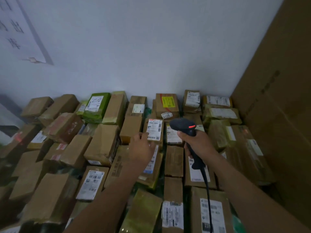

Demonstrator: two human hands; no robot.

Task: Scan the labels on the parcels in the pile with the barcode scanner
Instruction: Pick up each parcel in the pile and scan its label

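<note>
A pile of brown cardboard parcels [104,143] covers the floor up to the wall. My right hand [196,142] grips the handle of a black barcode scanner [182,126] with a red light lit on its head; its cable [207,190] hangs down. The scanner's head points toward a small upright parcel with a white label [154,130]. My left hand [143,147] holds that parcel at its lower left edge, thumb at the label's side. The fingers behind the parcel are hidden.
A green-wrapped parcel [96,108] and a box with a yellow label [168,101] lie at the back. A tall cardboard sheet [277,98] stands on the right. The pale wall [134,47] carries a paper notice [18,27] at upper left.
</note>
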